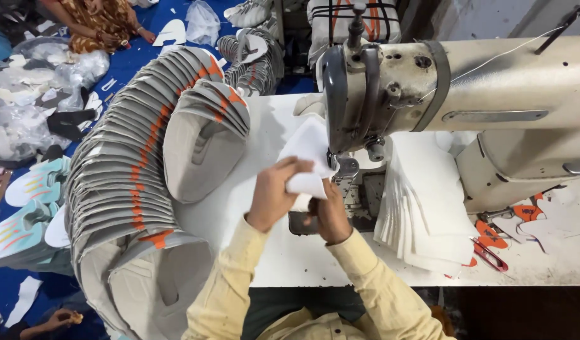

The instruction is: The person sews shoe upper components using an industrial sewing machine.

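My left hand (pixel 274 192) and my right hand (pixel 331 217) both grip a white fabric piece (pixel 309 151) under the head of a beige sewing machine (pixel 428 94). The left hand pinches the piece from the left, fingers curled over its lower fold. Below it, the right hand holds the lower edge close to the needle plate (pixel 356 189). The piece rises up against the presser foot area (pixel 335 160). Both sleeves are pale yellow.
A long curved stack of grey shoe uppers with orange marks (pixel 132 176) lies left on the white table (pixel 283 258). A pile of white cut pieces (pixel 428 208) sits right of the needle. Red snips (pixel 488 252) lie nearby. Another person (pixel 97 22) sits on the blue floor.
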